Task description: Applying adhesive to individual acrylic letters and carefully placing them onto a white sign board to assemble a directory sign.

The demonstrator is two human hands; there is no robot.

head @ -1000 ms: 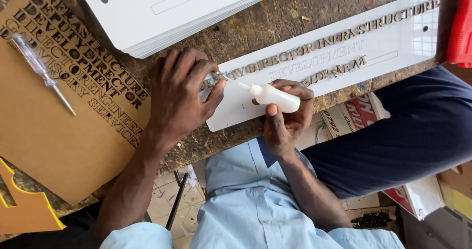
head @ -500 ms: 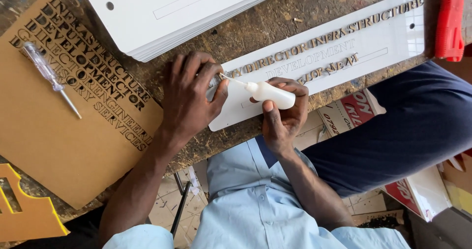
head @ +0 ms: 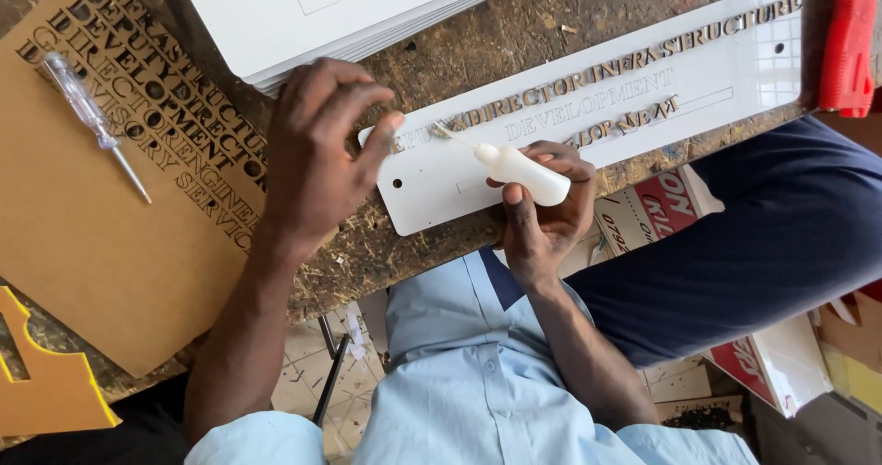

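Note:
A long white sign plate [head: 707, 79] lies on the worn wooden bench [head: 551, 24], with rows of gold-brown letters stuck on it. My left hand [head: 317, 148] rests at the plate's left end, fingertips pressing on the first letters of the top row. My right hand [head: 542, 212] grips a small white squeeze bottle [head: 524, 173] at the plate's near edge. The bottle's thin nozzle points left at the letters beside my left fingertips.
A brown sheet [head: 101, 235] with cut-out letters lies on the left, with a clear-handled screwdriver [head: 92, 116] on it. A stack of white plates [head: 367, 5] sits at the back. A red tool [head: 850, 42] is at the right edge, a yellow cut piece [head: 41, 382] at the bottom left.
My left hand has shifted slightly left, uncovering more of the plate's left end. My right hand keeps the bottle's nozzle at the same letters.

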